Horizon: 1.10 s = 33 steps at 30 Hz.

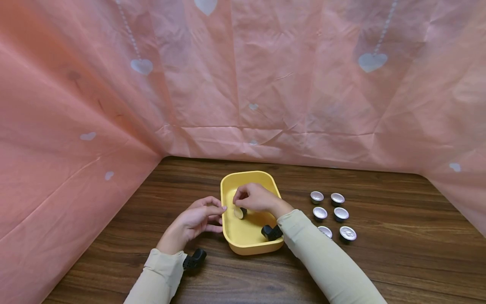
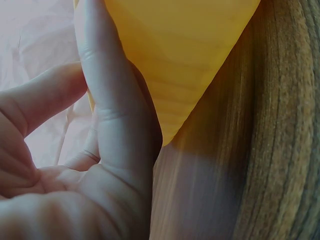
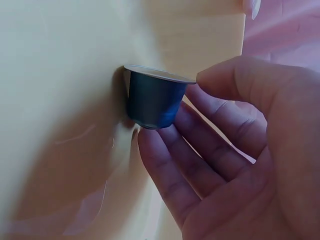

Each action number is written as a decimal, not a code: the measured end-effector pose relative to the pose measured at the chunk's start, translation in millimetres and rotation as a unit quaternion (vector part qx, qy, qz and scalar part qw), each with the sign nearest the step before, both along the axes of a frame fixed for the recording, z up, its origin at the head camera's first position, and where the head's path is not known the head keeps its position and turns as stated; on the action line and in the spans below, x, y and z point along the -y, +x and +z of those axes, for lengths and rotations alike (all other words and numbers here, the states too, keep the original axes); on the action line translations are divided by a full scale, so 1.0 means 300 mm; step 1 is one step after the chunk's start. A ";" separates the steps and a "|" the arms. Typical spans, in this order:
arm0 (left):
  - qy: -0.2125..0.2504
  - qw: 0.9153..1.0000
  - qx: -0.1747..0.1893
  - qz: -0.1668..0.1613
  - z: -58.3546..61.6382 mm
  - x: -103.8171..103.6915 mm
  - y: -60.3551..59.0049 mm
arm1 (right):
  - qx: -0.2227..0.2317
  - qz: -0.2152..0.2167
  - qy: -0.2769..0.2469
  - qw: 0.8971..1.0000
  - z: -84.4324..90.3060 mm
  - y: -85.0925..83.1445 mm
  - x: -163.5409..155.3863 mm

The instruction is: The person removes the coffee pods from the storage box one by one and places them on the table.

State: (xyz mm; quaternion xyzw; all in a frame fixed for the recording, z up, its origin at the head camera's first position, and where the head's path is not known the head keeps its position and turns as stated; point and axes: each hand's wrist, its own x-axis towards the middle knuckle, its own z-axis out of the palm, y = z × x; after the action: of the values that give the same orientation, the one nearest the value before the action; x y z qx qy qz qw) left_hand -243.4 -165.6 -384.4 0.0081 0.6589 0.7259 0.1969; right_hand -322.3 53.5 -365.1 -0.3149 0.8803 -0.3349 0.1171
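Observation:
My right hand point(image 1: 256, 197) is down inside a yellow plastic tub point(image 1: 252, 250) and pinches a coffee capsule point(image 1: 238, 213) close over the tub's floor. In the right wrist view the dark teal capsule point(image 3: 156, 100) has its foil lid facing up in that picture. The thumb meets its rim while fingertips support its base. At the tub's left side, my left hand point(image 1: 197, 217) grips the wall, thumb at the rim and fingers along the outside. Those fingers point(image 2: 112, 100) lie against the yellow wall in the left wrist view.
To the right of the tub several more coffee capsules point(image 1: 341, 214) stand lid-up in two columns on the dark wood table point(image 1: 410, 245). My right sleeve point(image 1: 322, 253) partly covers the nearest left one. A pink curtain point(image 1: 273, 93) with pale hearts encloses the table's back and sides.

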 end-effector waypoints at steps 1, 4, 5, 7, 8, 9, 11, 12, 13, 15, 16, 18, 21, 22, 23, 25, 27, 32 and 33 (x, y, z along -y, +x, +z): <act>0.000 1.000 0.000 0.000 0.000 0.000 0.000 | 0.001 0.002 -0.001 1.000 0.000 -0.001 -0.001; -0.001 1.000 0.000 0.002 0.001 -0.001 0.001 | 0.010 0.015 -0.007 1.000 -0.002 -0.003 -0.001; -0.002 1.000 -0.001 0.003 0.001 -0.001 0.002 | 0.015 0.020 -0.011 1.000 -0.002 -0.002 -0.002; -0.005 1.000 -0.003 0.004 0.001 -0.001 0.003 | 0.025 0.029 -0.012 0.999 -0.002 -0.001 -0.001; -0.006 1.000 -0.006 0.003 0.001 -0.001 0.004 | 0.029 0.034 -0.010 0.999 -0.003 0.000 0.000; -0.004 1.000 -0.008 0.001 0.001 0.001 0.006 | 0.032 0.039 -0.007 0.999 -0.002 0.001 0.001; 0.000 1.000 -0.013 -0.002 -0.001 0.004 0.008 | 0.032 0.045 0.006 0.998 -0.001 0.002 0.002; 0.002 1.000 -0.015 -0.004 -0.002 0.005 0.010 | 0.031 0.046 0.014 0.998 0.000 0.003 0.003; 0.004 1.000 -0.016 -0.005 -0.002 0.006 0.011 | 0.029 0.047 0.020 0.998 0.001 0.003 0.004; 0.005 1.000 -0.016 -0.005 -0.002 0.007 0.011 | 0.027 0.046 0.031 0.998 0.003 0.004 0.005; 0.002 1.000 -0.014 -0.004 -0.002 0.007 0.011 | 0.025 0.044 0.034 0.998 0.003 0.005 0.006; -0.002 1.000 -0.011 -0.001 -0.001 0.006 0.011 | 0.021 0.042 0.039 0.998 0.004 0.005 0.007; -0.002 1.000 -0.011 -0.001 -0.002 0.006 0.010 | 0.011 0.039 0.043 0.998 0.002 0.003 0.007; 0.000 1.000 -0.012 -0.003 -0.002 0.007 0.010 | 0.008 0.037 0.045 0.998 0.000 0.002 0.007; 0.001 1.000 -0.013 -0.004 -0.002 0.007 0.010 | 0.004 0.037 0.046 0.998 -0.001 0.001 0.007; 0.003 1.000 -0.016 -0.007 -0.003 0.007 0.011 | -0.002 0.033 0.048 0.998 -0.003 0.000 0.007; 0.005 1.000 -0.017 -0.009 -0.003 0.008 0.011 | -0.007 0.027 0.054 0.998 -0.003 0.000 0.007; 0.003 1.000 -0.016 -0.008 -0.003 0.007 0.010 | -0.013 0.021 0.061 0.998 0.002 0.003 0.004; 0.001 1.000 -0.015 -0.006 -0.003 0.007 0.010 | -0.013 0.021 0.060 0.998 0.002 0.003 0.003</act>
State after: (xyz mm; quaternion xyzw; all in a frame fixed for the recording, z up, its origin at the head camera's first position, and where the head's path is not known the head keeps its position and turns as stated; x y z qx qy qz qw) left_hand -240.3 -167.6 -385.4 0.0233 0.6607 0.7253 0.1917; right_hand -321.5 52.7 -364.6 -0.3302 0.8933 -0.2750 0.1318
